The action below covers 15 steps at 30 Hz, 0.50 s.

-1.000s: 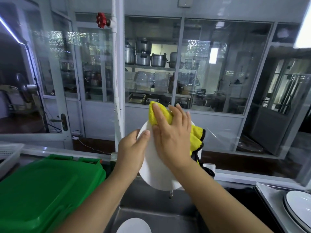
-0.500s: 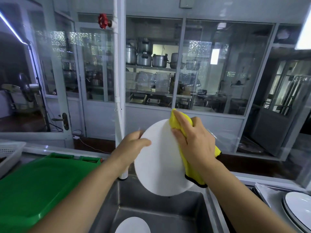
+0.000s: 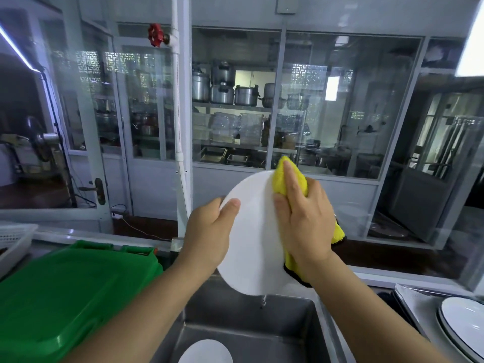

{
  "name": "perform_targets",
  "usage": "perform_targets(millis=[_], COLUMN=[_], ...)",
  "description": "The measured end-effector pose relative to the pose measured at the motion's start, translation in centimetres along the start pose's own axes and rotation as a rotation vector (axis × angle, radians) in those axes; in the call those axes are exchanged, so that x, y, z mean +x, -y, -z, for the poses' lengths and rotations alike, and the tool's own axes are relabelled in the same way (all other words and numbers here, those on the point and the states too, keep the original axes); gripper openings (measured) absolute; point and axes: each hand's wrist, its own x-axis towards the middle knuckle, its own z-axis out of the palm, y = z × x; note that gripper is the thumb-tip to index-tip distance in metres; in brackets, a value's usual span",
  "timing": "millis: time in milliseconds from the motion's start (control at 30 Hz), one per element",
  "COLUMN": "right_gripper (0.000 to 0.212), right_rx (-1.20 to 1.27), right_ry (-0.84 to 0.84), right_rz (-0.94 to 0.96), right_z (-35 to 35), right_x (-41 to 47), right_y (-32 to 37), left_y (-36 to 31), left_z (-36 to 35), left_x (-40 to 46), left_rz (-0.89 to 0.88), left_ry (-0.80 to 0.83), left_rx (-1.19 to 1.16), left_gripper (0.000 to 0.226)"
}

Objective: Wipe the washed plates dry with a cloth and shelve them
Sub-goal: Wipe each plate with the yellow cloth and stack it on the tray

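Observation:
I hold a white plate (image 3: 252, 231) upright above the steel sink (image 3: 251, 320). My left hand (image 3: 209, 231) grips its left rim, thumb on the near face. My right hand (image 3: 303, 221) presses a yellow cloth (image 3: 281, 179) with a black edge against the plate's right side; the fingers lie fairly straight over the cloth, which wraps round the rim and hangs down behind. Another white plate (image 3: 205, 352) lies in the sink bottom. At the lower right, white plates with dark rims (image 3: 463, 326) are stacked on the counter.
A green plastic crate lid (image 3: 65, 292) fills the counter to the left of the sink, with a white basket (image 3: 13, 237) beyond it. A white pipe (image 3: 180, 127) rises behind the sink. Glass partitions stand ahead, with shelves of metal pots (image 3: 225, 87) behind them.
My right hand slid the cloth from the plate's middle to its right rim and up along it. The plate turned more face-on to me and the view shifted slightly.

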Motion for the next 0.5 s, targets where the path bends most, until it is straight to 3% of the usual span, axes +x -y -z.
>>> perform_targets(millis=[133, 200, 400, 500], right_gripper=[0.054, 0.054, 0.054, 0.053], right_rx=[0.235, 0.375, 0.245, 0.100], right_ry=[0.106, 0.107, 0.188, 0.171], right_rz=[-0.456, -0.554, -0.411, -0.248], right_z=[-0.5, -0.4, 0.4, 0.6], right_x=[-2.1, -2.5, -1.5, -1.0], right_y=[-0.3, -0.4, -1.1, -0.9], left_y=[0.1, 0.4, 1.1, 1.6], left_z=[0.1, 0.0, 1.7, 1.6], left_x=[-0.8, -0.9, 1.4, 1.6], left_rz=[-0.040, -0.039, 0.287, 0.314], left_ry=[-0.172, -0.148, 0.145, 0.120], left_rx=[-0.151, -0.192, -0.336, -0.322], left_gripper=[0.023, 0.020, 0.019, 0.028])
